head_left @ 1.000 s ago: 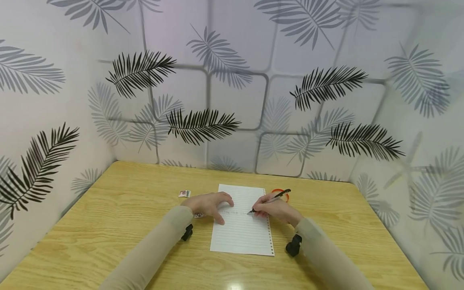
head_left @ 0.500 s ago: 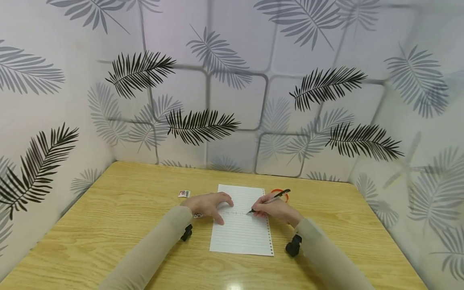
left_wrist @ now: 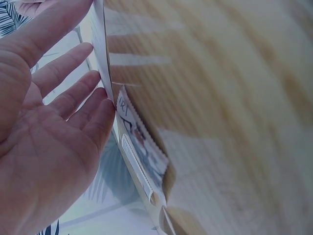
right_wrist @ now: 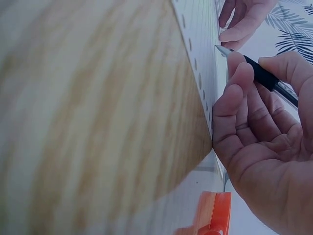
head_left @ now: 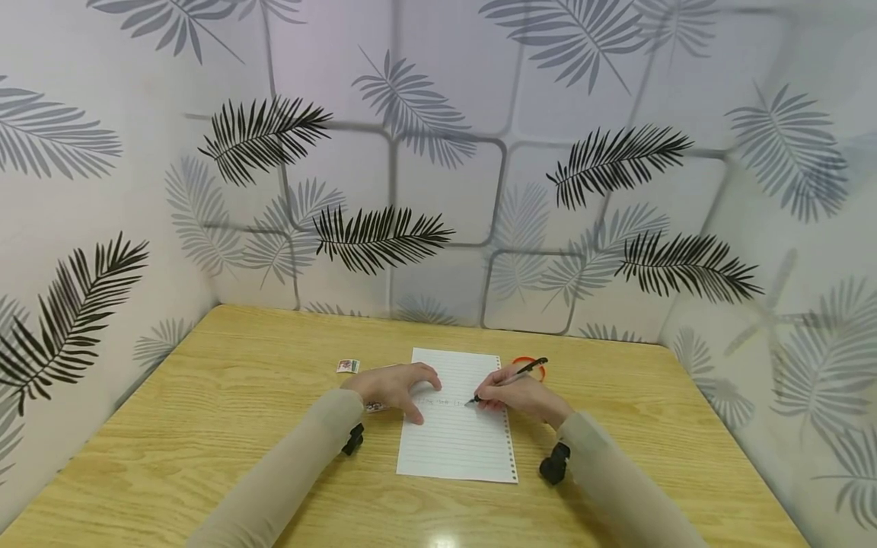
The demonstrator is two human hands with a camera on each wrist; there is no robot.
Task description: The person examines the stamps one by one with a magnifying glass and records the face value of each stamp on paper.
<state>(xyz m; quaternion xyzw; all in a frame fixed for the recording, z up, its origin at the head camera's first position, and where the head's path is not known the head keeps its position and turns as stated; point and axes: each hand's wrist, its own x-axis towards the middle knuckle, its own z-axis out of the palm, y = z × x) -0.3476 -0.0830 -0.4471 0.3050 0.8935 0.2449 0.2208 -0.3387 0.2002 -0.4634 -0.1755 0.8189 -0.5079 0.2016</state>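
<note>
A sheet of lined white paper [head_left: 455, 449] with holes along its right edge lies on the table, a faint line of handwriting across its middle. My right hand [head_left: 514, 393] grips a black pen [head_left: 533, 366] between thumb and fingers, its tip at the end of that handwriting. In the right wrist view, the little-finger side of this hand rests by the punched edge. On the sheet's left side rests my left hand [head_left: 396, 387], thumb and fingers spread. Beside it, partly hidden in the head view, are stamps with toothed edges, one stamp [left_wrist: 144, 142] showing a printed picture.
Another small stamp [head_left: 348, 366] lies behind the left hand. An orange-red ring-shaped item [head_left: 519, 359] sits behind the right hand, partly covered by it. The wooden table [head_left: 205, 411] meets a leaf-patterned wall covering [head_left: 438, 190] at the back and sides.
The pen and right hand have shifted very slightly left. My left hand and the paper stay in place.
</note>
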